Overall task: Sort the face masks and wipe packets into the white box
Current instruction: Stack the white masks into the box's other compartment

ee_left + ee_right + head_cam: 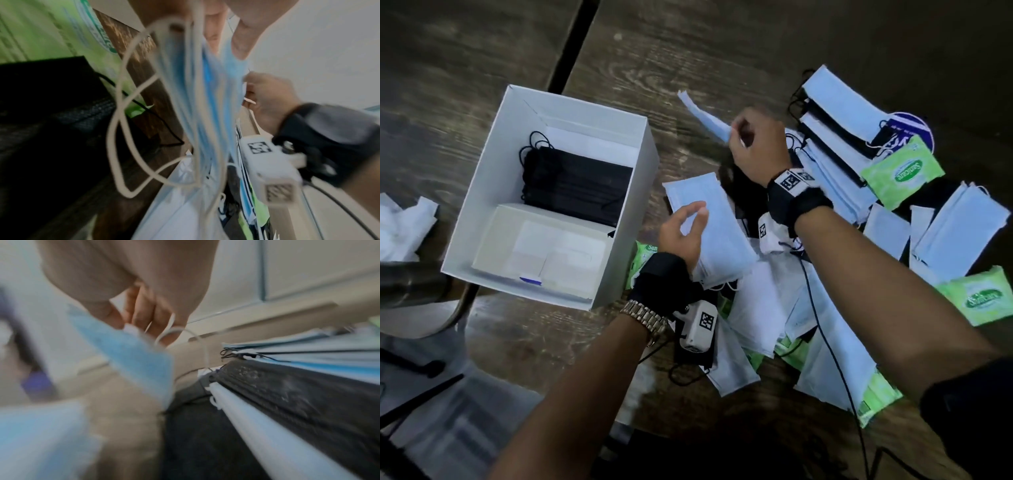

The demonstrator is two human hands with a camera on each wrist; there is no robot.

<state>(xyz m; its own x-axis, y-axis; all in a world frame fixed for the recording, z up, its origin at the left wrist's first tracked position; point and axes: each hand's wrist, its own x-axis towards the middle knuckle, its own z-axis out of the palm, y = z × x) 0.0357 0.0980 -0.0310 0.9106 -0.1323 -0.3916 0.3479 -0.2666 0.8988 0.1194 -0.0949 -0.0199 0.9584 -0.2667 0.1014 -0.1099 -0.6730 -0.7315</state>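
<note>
A wooden table (661, 61) fills the head view. At left centre stands the white box (619, 219), open, with black masks (578, 186) in its far half and a white carton (541, 246) in its near half. Crumpled white tissue (404, 226) lies at the far left edge. A loose heap of blue masks (835, 164) and green wipe packets (902, 173) spreads over the right half, directly beneath both wrists.

The left hand (683, 233), centre frame, grips a stack of blue masks (722, 233). The left wrist view alone shows their white ear loops (123, 129) dangling.

The right hand (758, 149), upper centre, is raised above the heap, fingers pinching a single blue mask (705, 118). The blurred right wrist view shows its loop against the fingers (144, 313).
</note>
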